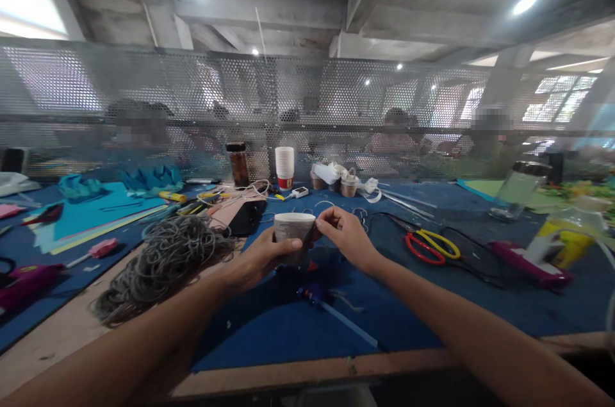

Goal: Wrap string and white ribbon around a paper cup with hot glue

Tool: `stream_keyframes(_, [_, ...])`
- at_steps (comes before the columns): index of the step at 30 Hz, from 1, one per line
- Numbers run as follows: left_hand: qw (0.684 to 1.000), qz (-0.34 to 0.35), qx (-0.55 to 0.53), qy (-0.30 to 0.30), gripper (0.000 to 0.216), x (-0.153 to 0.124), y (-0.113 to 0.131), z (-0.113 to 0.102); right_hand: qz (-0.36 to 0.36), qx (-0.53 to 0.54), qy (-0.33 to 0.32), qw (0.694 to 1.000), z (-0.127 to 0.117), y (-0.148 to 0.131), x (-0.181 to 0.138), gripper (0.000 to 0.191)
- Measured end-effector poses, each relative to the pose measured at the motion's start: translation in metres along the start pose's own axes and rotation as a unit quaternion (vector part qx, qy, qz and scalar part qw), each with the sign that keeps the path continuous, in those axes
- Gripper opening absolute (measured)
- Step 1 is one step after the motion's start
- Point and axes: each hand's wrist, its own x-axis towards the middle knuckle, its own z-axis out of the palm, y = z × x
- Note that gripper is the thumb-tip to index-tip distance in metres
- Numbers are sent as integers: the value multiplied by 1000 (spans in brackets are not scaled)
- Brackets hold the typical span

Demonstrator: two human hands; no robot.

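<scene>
A paper cup (294, 231) with a white rim and a grey covering around its side is held upright over the blue table cover. My left hand (273, 250) wraps round its left side, with the thumb across the front. At the cup's upper right edge, my right hand (343, 231) is closed in a pinch; what lies between its fingertips is too small to make out. Below the cup lies a dark blue tool (312, 295), with a pale translucent stick (353, 325) pointing toward the front edge. A tangled heap of grey cord (166, 259) is left of my hands.
Scissors (432, 247) with red and yellow handles lie right, near a purple glue gun (531, 264) and a glass jar (519, 192). Behind stand stacked paper cups (284, 166) and a dark-lidded jar (237, 166). Turquoise sheets (96, 215) lie left. A perforated screen (312, 93) closes the back.
</scene>
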Motion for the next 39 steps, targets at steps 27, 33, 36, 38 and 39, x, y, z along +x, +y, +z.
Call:
stream_keyframes(27, [994, 29, 37, 99, 54, 8, -5, 3, 18, 19, 45, 999, 2, -1, 2, 24])
stream_keyframes(33, [989, 26, 82, 124, 60, 14, -6, 13, 18, 7, 37, 999, 1, -8, -2, 22])
stream_keyframes(36, [989, 14, 83, 125, 60, 12, -5, 19, 4, 4, 34, 999, 0, -9, -3, 24])
stream_keyframes(38, [988, 11, 85, 128, 60, 10, -4, 22, -7, 16, 22, 1000, 1, -8, -3, 26])
stream_keyframes(39, [988, 13, 84, 130, 59, 9, -4, 22, -11, 19, 19, 1000, 1, -7, -4, 27])
